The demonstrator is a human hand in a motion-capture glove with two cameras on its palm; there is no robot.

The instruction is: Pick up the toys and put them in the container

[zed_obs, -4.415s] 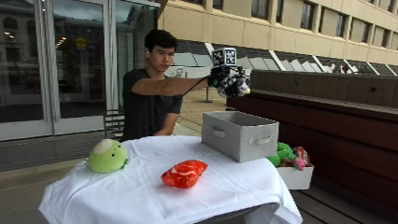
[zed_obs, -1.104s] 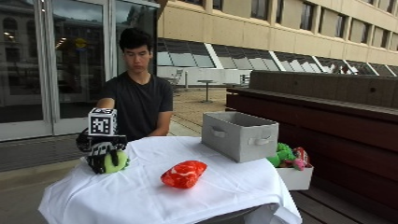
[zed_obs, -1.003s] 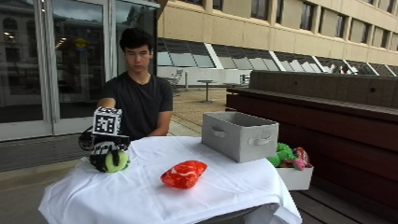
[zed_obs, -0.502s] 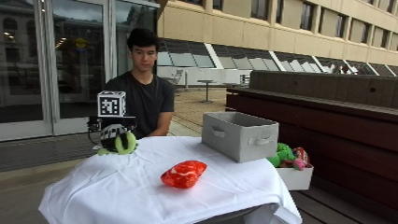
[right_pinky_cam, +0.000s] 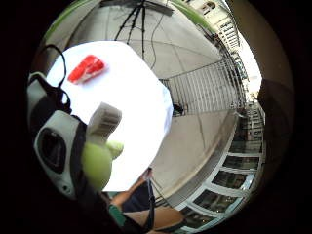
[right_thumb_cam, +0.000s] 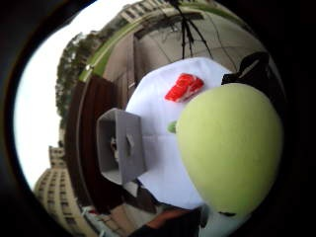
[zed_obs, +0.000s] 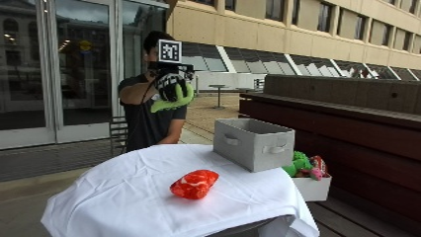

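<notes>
**One toy in the air, one left on the table**

Two toys were in play. The gloved right hand (zed_obs: 170,87) had its fingers curled round the green plush toy (zed_obs: 172,100), held high above the table (zed_obs: 118,182) at the person's chest height, well apart from the grey container (zed_obs: 253,143). The red toy (zed_obs: 194,183) lay untouched on the white cloth, near the front. Roughly half the job looked undone: the green toy needed carrying over and dropping in, then the red one. One container stood there; a small white box (zed_obs: 311,187) of other toys sat beside it.
</notes>
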